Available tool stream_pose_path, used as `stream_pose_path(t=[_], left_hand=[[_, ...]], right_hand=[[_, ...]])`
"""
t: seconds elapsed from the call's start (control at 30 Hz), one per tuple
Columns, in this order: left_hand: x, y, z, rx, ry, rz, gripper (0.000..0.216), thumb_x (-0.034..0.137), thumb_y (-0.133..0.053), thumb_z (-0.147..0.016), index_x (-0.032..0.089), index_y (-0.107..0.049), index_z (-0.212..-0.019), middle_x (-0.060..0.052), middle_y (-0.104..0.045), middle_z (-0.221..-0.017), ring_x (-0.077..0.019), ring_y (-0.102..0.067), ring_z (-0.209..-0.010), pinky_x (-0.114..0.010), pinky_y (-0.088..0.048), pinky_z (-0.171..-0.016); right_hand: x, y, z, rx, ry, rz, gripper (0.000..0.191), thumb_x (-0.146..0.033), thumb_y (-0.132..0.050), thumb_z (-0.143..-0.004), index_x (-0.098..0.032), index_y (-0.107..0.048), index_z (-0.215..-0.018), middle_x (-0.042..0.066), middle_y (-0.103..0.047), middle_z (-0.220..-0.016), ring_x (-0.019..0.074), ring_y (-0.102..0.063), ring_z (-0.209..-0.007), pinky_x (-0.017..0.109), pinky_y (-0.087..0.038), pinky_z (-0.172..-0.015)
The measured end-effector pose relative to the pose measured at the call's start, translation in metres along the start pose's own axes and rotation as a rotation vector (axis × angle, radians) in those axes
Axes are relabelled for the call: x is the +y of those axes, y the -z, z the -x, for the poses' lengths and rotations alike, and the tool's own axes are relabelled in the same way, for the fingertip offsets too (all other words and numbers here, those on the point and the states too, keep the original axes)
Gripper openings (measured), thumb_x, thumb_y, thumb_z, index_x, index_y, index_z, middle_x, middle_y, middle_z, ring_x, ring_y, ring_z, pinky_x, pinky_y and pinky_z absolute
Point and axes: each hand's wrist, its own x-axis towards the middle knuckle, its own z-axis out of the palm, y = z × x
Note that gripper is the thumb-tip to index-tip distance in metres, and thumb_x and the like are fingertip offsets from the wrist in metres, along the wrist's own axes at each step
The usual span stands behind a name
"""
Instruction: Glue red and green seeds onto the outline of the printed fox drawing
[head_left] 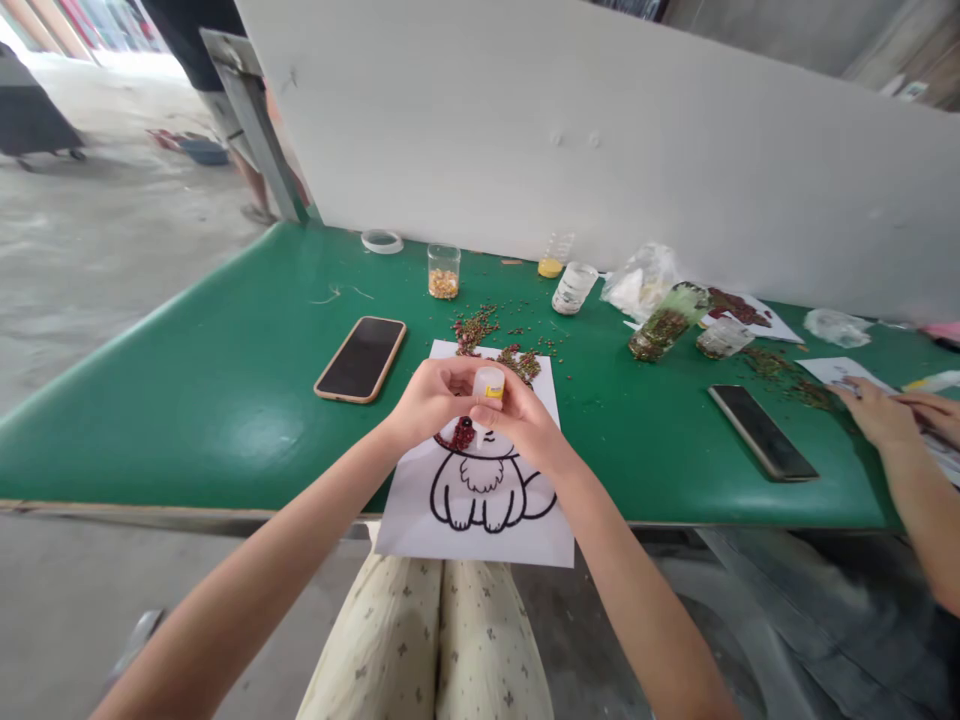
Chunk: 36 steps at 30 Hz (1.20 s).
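Both hands are closed around a small white glue bottle (489,384) with a yellow label, its narrow tip pointing down. My left hand (437,400) grips it from the left, and my right hand (519,412) from the right. Beneath them lies a white sheet of paper (420,515) with a black outline drawing of a seated animal (480,490). Dark red bits (459,434) cover part of the animal's face. The hands hide the top of the drawing. Brown and reddish seeds (517,362) are scattered over the sheet's upper edge and the table behind it.
On the green table (225,380) lie a phone (361,358) at left and another phone (761,430) at right. Behind stand a cup of yellow grains (444,275), a white-coated cup (575,288) and a tilted jar of seeds (667,322). Another person's hands (877,408) work at right.
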Motion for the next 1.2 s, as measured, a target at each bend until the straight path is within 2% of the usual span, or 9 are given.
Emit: stream_pose_path(t=[0.23,0.4,0.6,0.73,1.0,1.2], left_hand=[[0.004,0.002,-0.001,-0.030,-0.047,-0.133,0.033,0.022,-0.073,-0.064,0.010,-0.073,-0.094,-0.007,-0.071,-0.084,-0.0137,-0.062,-0.072,-0.024,-0.049,-0.065],[0.003,0.002,-0.001,-0.062,-0.042,-0.135,0.032,0.023,-0.073,-0.064,0.011,-0.073,-0.093,-0.006,-0.071,-0.082,-0.0155,-0.063,-0.073,-0.027,-0.051,-0.068],[0.001,0.003,-0.001,-0.076,-0.058,-0.184,0.022,0.018,-0.070,-0.065,0.011,-0.074,-0.086,-0.004,-0.070,-0.077,-0.0131,-0.061,-0.070,-0.022,-0.048,-0.061],[0.000,0.003,-0.001,-0.073,-0.037,-0.146,0.029,0.010,-0.065,-0.062,0.011,-0.073,-0.090,-0.004,-0.071,-0.081,-0.0148,-0.062,-0.073,-0.023,-0.050,-0.064],[-0.002,0.002,-0.002,-0.063,-0.019,-0.128,0.032,0.010,-0.066,-0.060,0.011,-0.073,-0.091,-0.005,-0.072,-0.083,-0.0169,-0.064,-0.076,-0.026,-0.052,-0.068],[-0.003,0.002,-0.001,-0.077,-0.022,-0.106,0.031,0.007,-0.063,-0.060,0.012,-0.074,-0.089,-0.005,-0.072,-0.081,-0.0153,-0.064,-0.072,-0.025,-0.051,-0.065]], right_hand=[[0.003,-0.008,0.000,0.104,-0.027,-0.030,0.047,-0.038,-0.074,-0.070,-0.027,-0.054,-0.111,0.001,-0.061,-0.107,0.0211,-0.057,-0.102,0.038,-0.048,-0.091],[0.006,-0.009,0.001,0.164,-0.020,-0.024,0.048,-0.039,-0.076,-0.066,-0.026,-0.055,-0.107,0.001,-0.063,-0.102,0.0213,-0.059,-0.098,0.038,-0.049,-0.090],[0.008,-0.009,0.002,0.193,-0.015,-0.023,0.047,-0.035,-0.078,-0.064,-0.026,-0.056,-0.104,0.000,-0.064,-0.102,0.0205,-0.060,-0.096,0.035,-0.050,-0.086],[0.008,-0.010,0.003,0.198,-0.016,-0.063,0.043,-0.032,-0.078,-0.065,-0.026,-0.058,-0.103,0.000,-0.064,-0.101,0.0198,-0.061,-0.095,0.034,-0.050,-0.086],[0.007,-0.012,0.004,0.250,-0.063,-0.056,0.044,-0.033,-0.077,-0.062,-0.024,-0.057,-0.099,0.001,-0.065,-0.098,0.0219,-0.061,-0.095,0.036,-0.051,-0.084],[0.007,-0.013,0.005,0.283,-0.076,-0.057,0.046,-0.035,-0.079,-0.059,-0.025,-0.056,-0.098,0.001,-0.065,-0.095,0.0208,-0.062,-0.090,0.035,-0.052,-0.082]])
